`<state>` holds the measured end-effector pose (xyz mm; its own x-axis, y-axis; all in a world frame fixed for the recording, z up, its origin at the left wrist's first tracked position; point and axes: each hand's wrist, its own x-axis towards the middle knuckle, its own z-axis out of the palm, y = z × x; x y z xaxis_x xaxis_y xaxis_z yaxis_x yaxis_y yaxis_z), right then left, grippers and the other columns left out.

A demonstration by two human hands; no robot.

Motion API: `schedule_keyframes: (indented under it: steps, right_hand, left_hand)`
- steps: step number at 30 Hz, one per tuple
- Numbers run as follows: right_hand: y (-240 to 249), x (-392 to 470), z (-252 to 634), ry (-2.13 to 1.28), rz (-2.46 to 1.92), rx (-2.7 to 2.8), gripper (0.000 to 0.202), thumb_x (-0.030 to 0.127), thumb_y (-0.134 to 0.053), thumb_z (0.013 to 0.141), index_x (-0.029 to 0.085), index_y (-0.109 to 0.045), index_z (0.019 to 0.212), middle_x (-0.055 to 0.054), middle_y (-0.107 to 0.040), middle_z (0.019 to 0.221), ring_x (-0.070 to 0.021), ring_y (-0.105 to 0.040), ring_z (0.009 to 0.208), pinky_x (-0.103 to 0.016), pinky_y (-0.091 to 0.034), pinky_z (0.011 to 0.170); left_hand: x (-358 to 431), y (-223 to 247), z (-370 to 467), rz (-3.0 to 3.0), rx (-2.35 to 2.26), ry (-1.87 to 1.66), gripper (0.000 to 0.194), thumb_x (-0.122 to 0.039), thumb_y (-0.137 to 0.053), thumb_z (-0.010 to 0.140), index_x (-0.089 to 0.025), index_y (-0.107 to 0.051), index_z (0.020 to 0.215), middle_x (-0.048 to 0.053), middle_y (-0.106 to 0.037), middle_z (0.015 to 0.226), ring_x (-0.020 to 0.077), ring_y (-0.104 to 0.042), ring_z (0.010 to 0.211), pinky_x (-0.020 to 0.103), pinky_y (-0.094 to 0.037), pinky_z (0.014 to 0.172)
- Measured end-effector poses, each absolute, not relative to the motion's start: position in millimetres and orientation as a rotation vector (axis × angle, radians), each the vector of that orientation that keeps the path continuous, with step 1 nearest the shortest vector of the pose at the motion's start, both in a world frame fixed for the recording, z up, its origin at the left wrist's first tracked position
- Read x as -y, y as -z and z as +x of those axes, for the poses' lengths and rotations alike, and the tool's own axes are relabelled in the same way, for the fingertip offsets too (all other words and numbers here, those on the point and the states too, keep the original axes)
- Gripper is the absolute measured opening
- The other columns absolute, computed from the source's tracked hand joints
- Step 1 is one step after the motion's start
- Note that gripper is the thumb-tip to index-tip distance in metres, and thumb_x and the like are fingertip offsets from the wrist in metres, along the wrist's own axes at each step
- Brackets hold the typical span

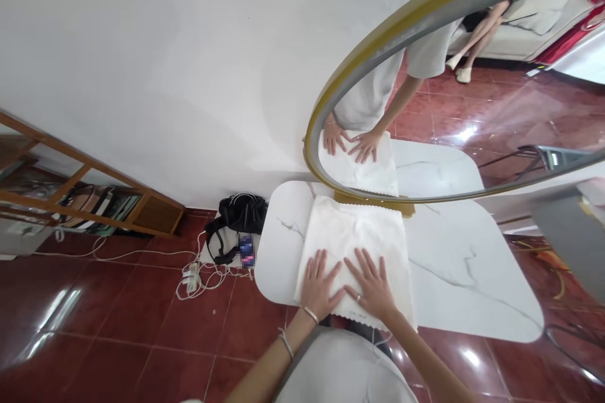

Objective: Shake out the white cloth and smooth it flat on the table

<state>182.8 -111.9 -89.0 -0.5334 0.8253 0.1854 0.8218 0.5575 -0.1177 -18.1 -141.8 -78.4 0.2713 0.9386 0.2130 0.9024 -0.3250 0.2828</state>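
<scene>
A white cloth (363,227) with scalloped edges lies spread on a white marble-patterned table (472,264). My left hand (319,286) rests palm down on its lower left part, fingers spread, with two bands round the wrist and forearm. Beside it, my right hand (373,286) lies flat on the cloth, fingers apart, a ring on one finger. The thumbs are close to each other. Neither hand grips anything. Small creases show in the cloth near the middle.
A gold-framed oval mirror (359,53) stands at the table's back edge, reflecting both hands and another person's legs. Left of the table are a black bag (243,214), tangled white cables (203,280) and a wooden shelf (158,214). A grey surface (567,233) is at right.
</scene>
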Motion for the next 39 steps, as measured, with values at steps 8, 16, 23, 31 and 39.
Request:
schedule_keyframes:
  steps: [8,16,23,31,39]
  right_hand:
    - [100,129,104,-0.175,-0.936,2.558,0.05,0.024,-0.046,0.094,0.015,-0.041,0.142,-0.011,-0.044,0.146,-0.0248,-0.026,0.142,-0.047,-0.029,0.114]
    - [83,142,98,-0.489,-0.888,2.791,0.079,0.056,-0.041,0.093,0.017,-0.007,0.153,-0.009,-0.009,0.159,-0.0273,-0.008,0.147,-0.051,-0.019,0.117]
    - [83,141,164,-0.439,-1.057,2.766,0.078,0.056,-0.041,0.093,0.02,-0.007,0.153,-0.008,-0.014,0.158,-0.028,-0.013,0.146,-0.052,-0.019,0.117]
    - [73,160,222,-0.607,-1.293,2.633,0.067,0.05,-0.041,0.096,0.027,-0.013,0.152,-0.004,-0.02,0.156,-0.0248,-0.017,0.145,-0.052,-0.024,0.116]
    - [62,178,204,-0.98,-1.428,2.411,0.052,0.053,-0.038,0.096,0.032,-0.039,0.144,-0.003,-0.034,0.151,-0.0255,-0.029,0.141,-0.055,-0.028,0.114]
  left_hand:
    - [167,83,-89,2.465,-1.954,-0.41,0.063,-0.046,-0.05,0.09,-0.03,-0.032,0.148,0.011,-0.026,0.157,0.0298,-0.027,0.143,0.046,-0.025,0.112]
    - [181,91,-104,2.47,-2.073,-0.419,0.066,-0.038,-0.036,0.094,-0.015,-0.016,0.152,0.013,-0.034,0.153,0.0271,-0.025,0.144,0.046,-0.023,0.113]
    - [159,97,-40,2.579,-1.868,-0.462,0.072,-0.051,-0.042,0.091,-0.014,-0.024,0.15,0.015,-0.032,0.154,0.0298,-0.023,0.144,0.047,-0.022,0.114]
    - [78,87,-2,1.968,-1.785,-0.73,0.045,-0.036,-0.055,0.084,-0.018,-0.057,0.124,0.013,-0.057,0.128,0.0273,-0.05,0.122,0.046,-0.039,0.104]
    - [-35,58,0,1.552,-1.914,-0.675,0.026,-0.038,-0.066,0.075,-0.013,-0.065,0.084,0.004,-0.064,0.065,0.0228,-0.065,0.066,0.032,-0.049,0.064]
